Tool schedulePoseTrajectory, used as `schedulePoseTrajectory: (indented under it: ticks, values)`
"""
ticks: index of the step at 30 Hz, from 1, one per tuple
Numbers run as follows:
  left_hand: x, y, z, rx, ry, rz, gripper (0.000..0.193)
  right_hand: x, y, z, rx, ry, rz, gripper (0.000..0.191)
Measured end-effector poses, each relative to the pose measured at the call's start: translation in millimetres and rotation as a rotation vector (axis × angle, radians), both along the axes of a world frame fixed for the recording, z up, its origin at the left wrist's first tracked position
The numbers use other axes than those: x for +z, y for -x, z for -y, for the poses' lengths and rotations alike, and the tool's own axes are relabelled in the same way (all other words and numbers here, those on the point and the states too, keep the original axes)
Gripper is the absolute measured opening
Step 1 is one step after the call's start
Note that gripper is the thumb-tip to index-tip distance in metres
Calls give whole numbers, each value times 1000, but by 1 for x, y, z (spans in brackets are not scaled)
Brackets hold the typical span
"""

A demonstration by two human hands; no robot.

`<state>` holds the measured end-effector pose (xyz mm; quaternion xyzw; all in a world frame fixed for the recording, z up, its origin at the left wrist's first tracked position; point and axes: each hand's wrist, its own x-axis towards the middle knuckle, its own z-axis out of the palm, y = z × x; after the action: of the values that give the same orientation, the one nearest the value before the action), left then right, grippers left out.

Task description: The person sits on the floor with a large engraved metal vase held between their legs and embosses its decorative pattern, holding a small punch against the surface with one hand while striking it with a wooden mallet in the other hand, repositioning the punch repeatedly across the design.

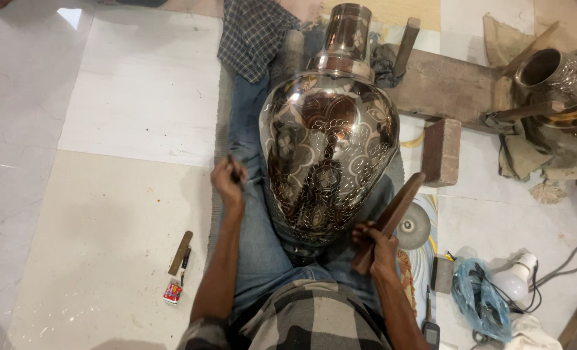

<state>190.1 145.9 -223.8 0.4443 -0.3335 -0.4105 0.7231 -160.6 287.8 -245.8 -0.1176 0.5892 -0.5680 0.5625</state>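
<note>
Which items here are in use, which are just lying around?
In use: engraved vase on the lap; small tool in left hand; wooden mallet in right hand.

Lying about: brick, bulb, blue bag, second vase, floor stick.

A large metal vase point(328, 152) shines with a glossy, mirror-like finish, its surface cut with engraved floral patterns. A smooth dark wooden mallet point(388, 221) sits in the right hand point(377, 247). The left hand point(227, 181) grips a thin dark tool point(234, 170), its material unclear. Faded blue denim covers the legs point(253, 214). Polished pale floor tiles point(100, 214) reflect light; a rough, matt brick point(442, 150) lies beside worn timber point(444, 81)
</note>
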Motion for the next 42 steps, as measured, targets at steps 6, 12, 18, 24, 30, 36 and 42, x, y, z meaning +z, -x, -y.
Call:
schedulePoseTrajectory:
  ticks: [6, 12, 18, 24, 30, 36, 42]
  values:
    - [44, 20, 96, -83, -257, 221, 38, 0, -12, 22, -159, 235, -5, 26]
    - [71, 34, 187, -419, -142, 374, 69, -19, -16, 12, -105, 263, -289, 24]
    - [85, 54, 238, -809, -371, 417, 54, -30, -27, -6, -163, 437, -405, 21]
    - [74, 73, 252, -979, -562, 434, 40, -30, -29, -14, -124, 428, -388, 19]
    - [62, 74, 254, -1033, -551, 396, 36, -31, -28, -13, -59, 509, -430, 15]
    - [58, 74, 250, -1050, -623, 152, 36, -33, -28, -8, -78, 498, -400, 13]
    - [68, 67, 239, -989, -618, 181, 40, -32, -22, -5, -107, 444, -383, 12]
